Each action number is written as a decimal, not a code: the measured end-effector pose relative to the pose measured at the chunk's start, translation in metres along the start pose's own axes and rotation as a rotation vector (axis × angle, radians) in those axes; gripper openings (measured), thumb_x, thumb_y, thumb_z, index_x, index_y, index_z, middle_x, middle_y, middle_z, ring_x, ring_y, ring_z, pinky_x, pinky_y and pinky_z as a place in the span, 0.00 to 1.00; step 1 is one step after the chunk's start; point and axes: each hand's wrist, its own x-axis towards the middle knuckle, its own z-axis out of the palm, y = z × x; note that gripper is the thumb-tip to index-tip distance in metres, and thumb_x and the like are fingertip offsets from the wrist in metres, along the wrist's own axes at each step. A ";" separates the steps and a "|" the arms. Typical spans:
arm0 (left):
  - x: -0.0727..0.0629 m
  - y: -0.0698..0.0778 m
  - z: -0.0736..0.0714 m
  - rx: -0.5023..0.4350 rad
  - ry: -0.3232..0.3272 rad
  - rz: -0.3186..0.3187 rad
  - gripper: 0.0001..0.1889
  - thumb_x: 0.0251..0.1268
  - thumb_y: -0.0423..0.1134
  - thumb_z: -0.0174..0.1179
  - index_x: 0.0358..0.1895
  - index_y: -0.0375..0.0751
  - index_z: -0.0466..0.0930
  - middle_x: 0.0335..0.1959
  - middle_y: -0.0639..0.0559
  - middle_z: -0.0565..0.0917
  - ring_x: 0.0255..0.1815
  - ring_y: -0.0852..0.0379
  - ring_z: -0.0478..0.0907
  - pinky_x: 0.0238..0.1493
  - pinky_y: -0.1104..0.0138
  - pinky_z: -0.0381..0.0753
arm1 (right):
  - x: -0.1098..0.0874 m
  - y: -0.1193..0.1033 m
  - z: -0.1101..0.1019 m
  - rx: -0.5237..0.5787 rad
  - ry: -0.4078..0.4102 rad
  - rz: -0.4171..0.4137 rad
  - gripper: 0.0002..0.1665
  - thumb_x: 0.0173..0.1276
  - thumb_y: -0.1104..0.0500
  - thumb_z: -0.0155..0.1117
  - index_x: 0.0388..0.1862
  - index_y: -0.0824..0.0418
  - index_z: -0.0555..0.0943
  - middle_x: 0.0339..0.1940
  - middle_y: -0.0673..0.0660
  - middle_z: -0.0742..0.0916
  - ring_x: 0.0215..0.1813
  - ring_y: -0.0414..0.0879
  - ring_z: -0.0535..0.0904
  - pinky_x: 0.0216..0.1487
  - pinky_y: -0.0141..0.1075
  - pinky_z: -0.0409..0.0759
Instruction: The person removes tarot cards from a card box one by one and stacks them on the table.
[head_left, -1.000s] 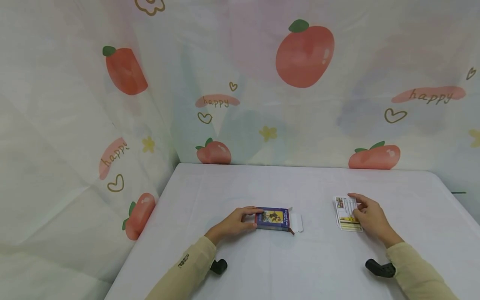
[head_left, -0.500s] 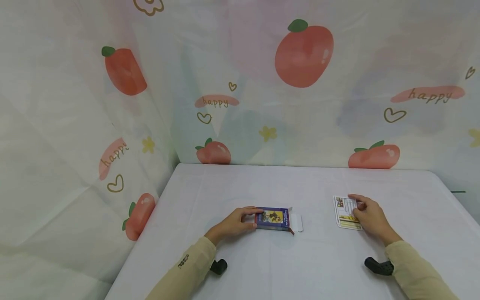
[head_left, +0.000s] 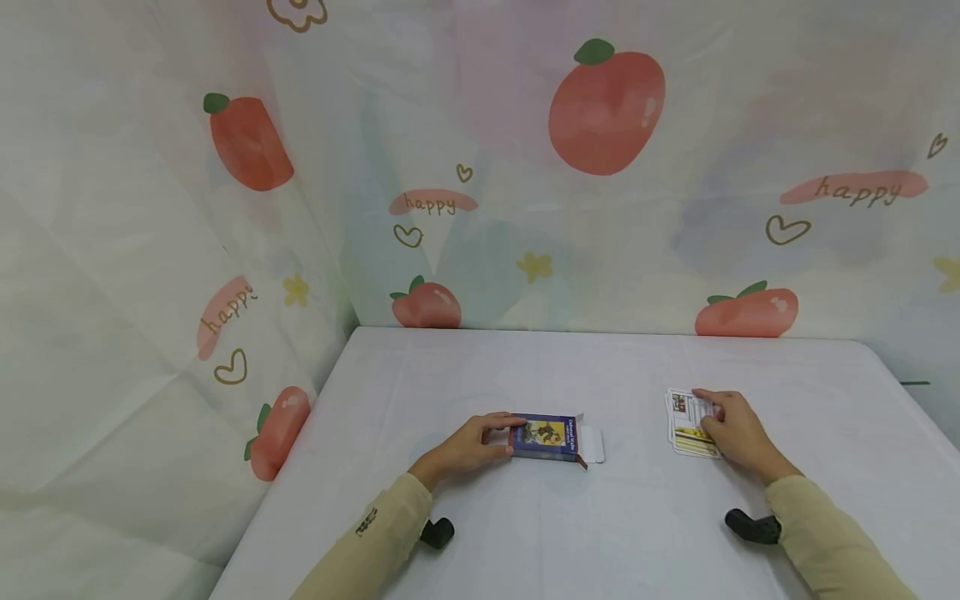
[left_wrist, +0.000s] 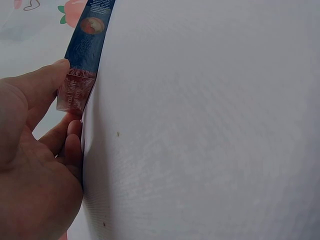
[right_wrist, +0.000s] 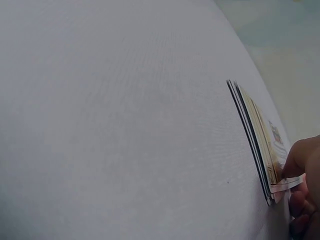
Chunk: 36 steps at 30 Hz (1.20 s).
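Observation:
In the head view my left hand (head_left: 465, 446) grips the left end of a blue tarot card box (head_left: 543, 437) lying flat on the table. Its right end has an unfolded white flap (head_left: 592, 444). The left wrist view shows the thumb on the box's long side (left_wrist: 87, 52), near the lettered red end. Farther right, my right hand (head_left: 738, 433) pinches the right edge of a small stack of cards (head_left: 686, 425), printed side up. From the right wrist, the stack (right_wrist: 257, 135) looks slightly uneven, with a corner lifted at the thumb. Some fingers are hidden.
A white cloth covers the table (head_left: 600, 517). Behind and to the left hang pale sheets (head_left: 480, 108) printed with red fruit. Black curved pieces stick out by both wrists, one at the left sleeve (head_left: 438, 533) and one at the right sleeve (head_left: 752, 527).
My right hand and the cards have shifted slightly up and left in the head view, and the stack's edges line up differently. The left hand and box stay put.

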 end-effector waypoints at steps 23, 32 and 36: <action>0.002 -0.005 -0.001 -0.011 -0.018 0.016 0.26 0.71 0.39 0.63 0.70 0.63 0.75 0.80 0.50 0.64 0.84 0.47 0.54 0.82 0.48 0.56 | 0.000 -0.010 -0.005 0.000 -0.104 0.072 0.33 0.65 0.67 0.48 0.70 0.75 0.65 0.65 0.87 0.61 0.64 0.82 0.60 0.63 0.76 0.62; 0.002 -0.005 -0.002 -0.008 -0.021 0.016 0.26 0.71 0.38 0.63 0.70 0.63 0.75 0.80 0.50 0.63 0.83 0.46 0.54 0.82 0.48 0.56 | 0.000 -0.008 -0.003 0.020 -0.088 0.052 0.30 0.66 0.69 0.49 0.68 0.75 0.67 0.65 0.87 0.62 0.66 0.83 0.59 0.64 0.76 0.61; 0.002 -0.004 -0.002 -0.007 -0.018 0.009 0.26 0.71 0.39 0.64 0.69 0.64 0.75 0.80 0.51 0.64 0.84 0.47 0.53 0.82 0.49 0.56 | -0.001 -0.007 -0.005 0.027 -0.095 0.059 0.30 0.67 0.69 0.50 0.69 0.75 0.67 0.65 0.87 0.62 0.64 0.80 0.62 0.63 0.74 0.63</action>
